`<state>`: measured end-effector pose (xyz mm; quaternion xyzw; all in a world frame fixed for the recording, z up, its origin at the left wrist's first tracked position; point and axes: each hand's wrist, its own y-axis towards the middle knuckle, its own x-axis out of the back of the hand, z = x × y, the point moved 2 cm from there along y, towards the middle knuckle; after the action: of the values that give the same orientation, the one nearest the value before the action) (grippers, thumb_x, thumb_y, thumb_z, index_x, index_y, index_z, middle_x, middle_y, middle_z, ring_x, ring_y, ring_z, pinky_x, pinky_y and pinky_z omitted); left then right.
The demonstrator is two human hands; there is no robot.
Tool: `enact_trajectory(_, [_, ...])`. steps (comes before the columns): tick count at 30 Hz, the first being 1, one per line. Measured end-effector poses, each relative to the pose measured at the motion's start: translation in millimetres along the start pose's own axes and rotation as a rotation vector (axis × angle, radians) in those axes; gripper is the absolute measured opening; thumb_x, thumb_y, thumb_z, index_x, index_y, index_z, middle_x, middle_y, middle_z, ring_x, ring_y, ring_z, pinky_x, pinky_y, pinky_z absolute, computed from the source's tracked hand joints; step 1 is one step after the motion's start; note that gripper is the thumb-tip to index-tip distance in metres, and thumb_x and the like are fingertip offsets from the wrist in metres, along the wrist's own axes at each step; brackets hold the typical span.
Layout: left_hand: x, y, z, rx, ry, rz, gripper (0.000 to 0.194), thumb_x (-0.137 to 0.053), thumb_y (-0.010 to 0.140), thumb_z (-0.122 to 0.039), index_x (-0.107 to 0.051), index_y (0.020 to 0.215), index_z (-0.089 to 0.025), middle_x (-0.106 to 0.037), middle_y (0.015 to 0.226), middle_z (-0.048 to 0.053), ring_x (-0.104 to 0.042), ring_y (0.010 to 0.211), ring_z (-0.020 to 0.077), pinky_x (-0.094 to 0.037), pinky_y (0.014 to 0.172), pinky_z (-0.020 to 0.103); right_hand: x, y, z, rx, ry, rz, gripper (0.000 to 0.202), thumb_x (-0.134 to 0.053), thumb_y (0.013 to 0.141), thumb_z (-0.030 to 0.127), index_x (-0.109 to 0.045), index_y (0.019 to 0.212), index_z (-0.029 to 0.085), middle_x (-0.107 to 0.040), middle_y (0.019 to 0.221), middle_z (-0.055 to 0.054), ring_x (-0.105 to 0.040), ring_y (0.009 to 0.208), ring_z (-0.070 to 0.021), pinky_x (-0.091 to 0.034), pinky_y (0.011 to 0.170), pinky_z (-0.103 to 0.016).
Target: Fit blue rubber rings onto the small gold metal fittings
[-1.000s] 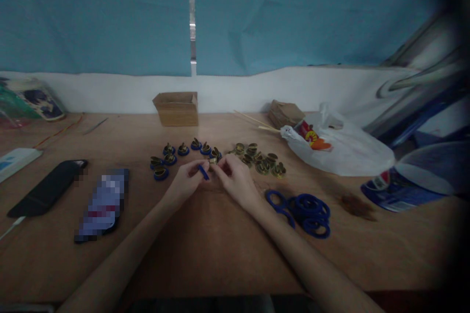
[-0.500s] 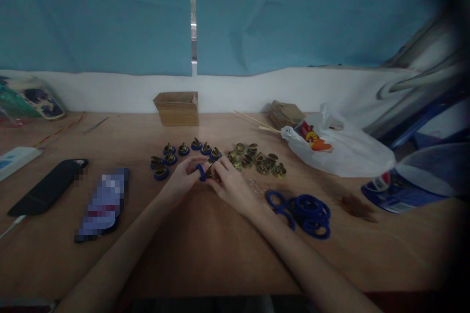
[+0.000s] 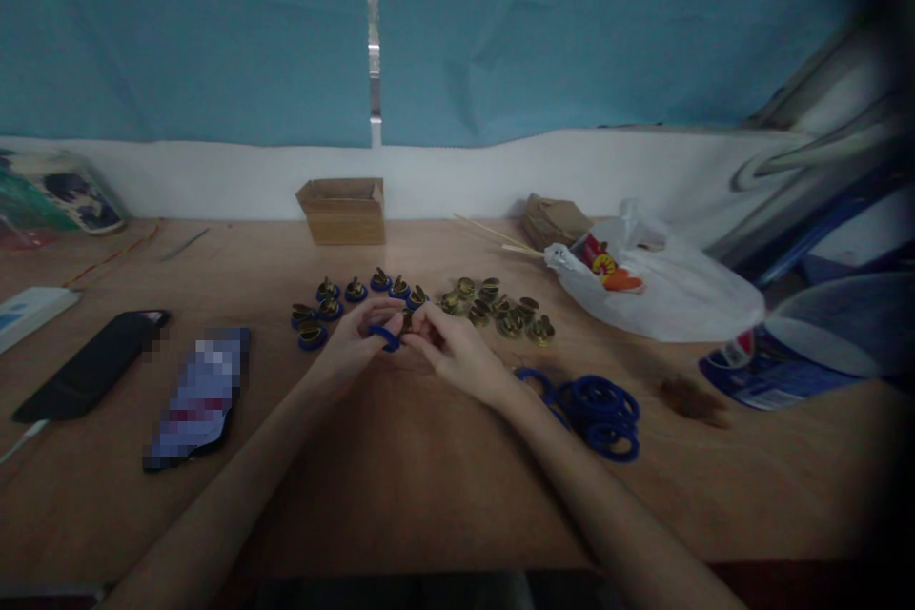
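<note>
My left hand (image 3: 357, 332) is closed on a blue ring (image 3: 386, 337), which is tilted near the thumb. Close against it, my right hand (image 3: 457, 348) has its fingers pinched at a small gold-coloured metal piece (image 3: 408, 320), mostly hidden between the two hands. Just beyond my hands stand several gold pieces seated in blue rings (image 3: 313, 334), each with raised flaps. Bare gold metal pieces (image 3: 510, 324) are grouped to the right of them. Nearer my right forearm lies a pile of loose blue rings (image 3: 572, 400).
A small open cardboard box (image 3: 347, 219) stands at the back by the wall. To the right are a white plastic bag (image 3: 679, 295), a crumpled brown package (image 3: 554, 221) and a blue tub (image 3: 772, 372). Two phones lie left, one black (image 3: 92, 362), one with a blurred screen (image 3: 200, 396).
The blue ring in my left hand has tipped from nearly upright to flatter. My right hand has shifted slightly, its fingers still pinched by the gold piece.
</note>
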<state>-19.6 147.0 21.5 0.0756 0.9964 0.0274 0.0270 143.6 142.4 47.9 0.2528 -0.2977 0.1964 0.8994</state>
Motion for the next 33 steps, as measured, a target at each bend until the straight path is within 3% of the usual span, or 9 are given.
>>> enact_trajectory(6, [-0.4,-1,-4,-0.021,-0.018,0.031,0.030,-0.073,0.073,-0.035,-0.068,0.096,-0.016,-0.071,0.098,0.007,-0.065,0.087,0.0172,-0.049,0.074,0.027,-1,-2,5,0.038,-0.062,0.003,0.013,-0.048,0.089,0.022,-0.050,0.077,0.019,-0.052,0.068,0.002,-0.046,0.060,-0.0107,-0.034,0.057,-0.023])
enact_trajectory(12, [-5.1,-2,-5,-0.070,0.047,0.091,0.027,-0.067,0.079,-0.032,-0.066,0.100,-0.015,-0.071,0.099,0.009,-0.066,0.084,0.0165,-0.049,0.072,0.027,-5,-2,6,0.057,-0.190,-0.047,0.022,-0.052,0.082,0.021,-0.039,0.064,0.020,-0.046,0.065,0.002,-0.043,0.059,-0.0110,-0.030,0.057,-0.024])
enact_trajectory(20, [-5.9,-1,-3,-0.096,0.132,0.060,0.029,-0.061,0.082,-0.038,-0.066,0.100,-0.016,-0.071,0.100,0.009,-0.065,0.085,0.0178,-0.050,0.072,0.028,-7,0,8,0.047,-0.158,-0.074,0.027,-0.049,0.080,0.018,-0.030,0.062,0.021,-0.040,0.061,0.004,-0.039,0.057,-0.0107,-0.027,0.056,-0.024])
enact_trajectory(27, [-4.3,-1,-3,-0.093,0.131,0.023,0.027,-0.062,0.081,-0.039,-0.068,0.098,-0.019,-0.069,0.104,0.008,-0.063,0.095,0.0199,-0.048,0.079,0.030,-6,1,5,-0.051,-0.017,-0.105,0.030,-0.045,0.088,0.025,-0.036,0.060,0.020,-0.042,0.058,0.004,-0.040,0.055,-0.0108,-0.028,0.054,-0.024])
enact_trajectory(30, [-2.0,1,-2,-0.054,0.097,-0.006,0.031,-0.064,0.080,-0.042,-0.069,0.098,-0.018,-0.069,0.103,0.009,-0.063,0.091,0.0196,-0.048,0.076,0.029,7,4,4,-0.118,0.084,-0.127,0.036,-0.038,0.094,0.033,-0.044,0.061,0.019,-0.048,0.057,0.003,-0.047,0.057,-0.0120,-0.034,0.057,-0.024])
enact_trajectory(33, [2.4,3,-1,-0.035,0.060,-0.051,0.034,-0.064,0.079,-0.045,-0.068,0.099,-0.017,-0.069,0.103,0.009,-0.063,0.088,0.0188,-0.048,0.070,0.027,41,-1,10,-0.140,0.049,-0.307,0.041,-0.037,0.096,0.038,-0.049,0.061,0.019,-0.053,0.058,0.001,-0.052,0.059,-0.0132,-0.039,0.060,-0.026])
